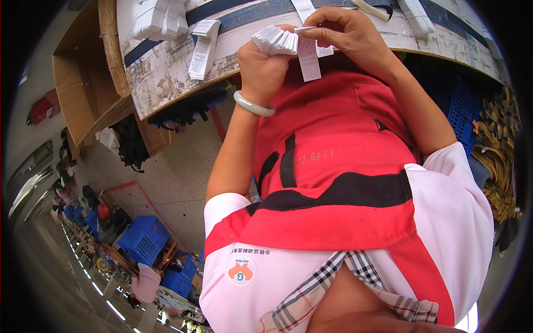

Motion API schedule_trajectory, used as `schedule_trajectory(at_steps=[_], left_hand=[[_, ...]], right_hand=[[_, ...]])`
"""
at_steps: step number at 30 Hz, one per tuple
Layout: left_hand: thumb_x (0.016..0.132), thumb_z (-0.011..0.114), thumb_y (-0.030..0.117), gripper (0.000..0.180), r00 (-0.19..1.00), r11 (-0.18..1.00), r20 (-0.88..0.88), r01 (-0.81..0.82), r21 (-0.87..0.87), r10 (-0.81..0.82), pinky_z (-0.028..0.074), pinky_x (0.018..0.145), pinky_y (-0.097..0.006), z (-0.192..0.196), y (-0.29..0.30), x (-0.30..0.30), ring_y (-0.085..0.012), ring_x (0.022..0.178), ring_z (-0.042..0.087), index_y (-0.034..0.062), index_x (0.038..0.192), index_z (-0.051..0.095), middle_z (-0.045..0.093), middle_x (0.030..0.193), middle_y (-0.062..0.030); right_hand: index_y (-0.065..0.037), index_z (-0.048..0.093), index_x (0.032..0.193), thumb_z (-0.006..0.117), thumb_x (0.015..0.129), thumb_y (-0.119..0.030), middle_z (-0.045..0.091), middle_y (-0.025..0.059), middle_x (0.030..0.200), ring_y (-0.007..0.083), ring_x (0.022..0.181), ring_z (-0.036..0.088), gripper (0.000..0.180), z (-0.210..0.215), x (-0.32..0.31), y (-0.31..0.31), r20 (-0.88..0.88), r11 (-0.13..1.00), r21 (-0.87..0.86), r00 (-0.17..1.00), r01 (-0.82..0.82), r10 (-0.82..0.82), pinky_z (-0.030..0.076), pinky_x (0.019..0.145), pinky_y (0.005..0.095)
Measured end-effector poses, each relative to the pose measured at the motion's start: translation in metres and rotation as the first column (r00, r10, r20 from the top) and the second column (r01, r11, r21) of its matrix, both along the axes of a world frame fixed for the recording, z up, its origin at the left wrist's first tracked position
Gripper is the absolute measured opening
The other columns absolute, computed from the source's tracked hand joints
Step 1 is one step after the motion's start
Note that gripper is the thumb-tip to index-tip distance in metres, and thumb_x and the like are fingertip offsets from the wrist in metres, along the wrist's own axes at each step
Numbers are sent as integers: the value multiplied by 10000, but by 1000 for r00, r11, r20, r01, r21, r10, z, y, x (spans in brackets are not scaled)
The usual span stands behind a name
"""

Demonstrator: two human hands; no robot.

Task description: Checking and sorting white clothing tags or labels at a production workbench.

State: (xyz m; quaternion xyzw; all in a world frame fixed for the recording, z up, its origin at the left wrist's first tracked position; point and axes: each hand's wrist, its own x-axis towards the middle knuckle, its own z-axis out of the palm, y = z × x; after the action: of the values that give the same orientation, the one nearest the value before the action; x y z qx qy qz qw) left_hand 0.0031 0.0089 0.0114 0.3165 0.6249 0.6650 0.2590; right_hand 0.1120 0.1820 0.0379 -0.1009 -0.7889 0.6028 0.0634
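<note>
One cardboard box (83,77) stands at far left, beside a worn white surface (158,83), with two blue crates, one larger (145,238) and one smaller (179,282), on the workshop floor side below. At the surface's upper left sit white paper bundles (160,19), overlapping too closely to count; next comes one folded printed strip (201,58). The person's left grip (264,72), above one pale bracelet (254,105), wraps around one fanned stack of white labels (276,40), packed too tightly to number, held at the surface's near edge. One printed label strip (309,61) hangs just to its right. The right grip (358,41) pinches one thin white label (305,29) between thumb and finger; whether it joins the hanging strip cannot be told. Beyond lie one white bundle (415,16) and, at far right, one blue crate (465,111).
</note>
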Motion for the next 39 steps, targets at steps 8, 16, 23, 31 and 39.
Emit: schedule_trajectory(at_steps=[8,16,23,31,39], left_hand=[[860,668,30,149,999,999,49,7,31,-9,435,505,-203,-7,-1,1,-75,578,578,-2,1002,699,656,719,-39],[883,710,276,329,677,959,680,223,173,-280,461,512,-241,-9,-2,6,-140,606,595,-18,1014,643,644,789,-82],[946,617,154,213,644,958,712,237,160,-278,539,628,-269,-12,1,6,-206,804,655,2,1093,595,610,865,-61],[846,651,5,174,893,993,444,108,-48,-76,440,539,-224,-21,0,-3,-116,671,572,-17,1019,658,636,921,-66],[770,687,-85,348,837,998,-543,-44,54,66,523,747,-240,-16,18,-16,-124,889,646,32,1098,693,658,1107,-34]], right_hand=[[-24,669,964,661,924,-188,608,-17,828,51,721,525,169,-4,3,-8,-51,988,-148,997,46,-54,439,639,200],[-40,677,897,679,907,-196,603,-16,825,52,711,519,157,1,3,-17,23,982,-177,998,-60,65,429,640,199],[-31,670,953,691,852,-134,611,90,866,221,775,599,146,-28,-28,24,-123,857,430,959,283,-255,492,706,329],[-46,608,859,660,821,-91,571,125,881,325,850,590,79,-38,-35,27,-241,712,651,961,262,-134,484,735,391],[-21,595,877,657,846,-80,566,132,829,287,771,592,92,-14,-18,15,-204,896,422,977,139,-56,469,676,358]])
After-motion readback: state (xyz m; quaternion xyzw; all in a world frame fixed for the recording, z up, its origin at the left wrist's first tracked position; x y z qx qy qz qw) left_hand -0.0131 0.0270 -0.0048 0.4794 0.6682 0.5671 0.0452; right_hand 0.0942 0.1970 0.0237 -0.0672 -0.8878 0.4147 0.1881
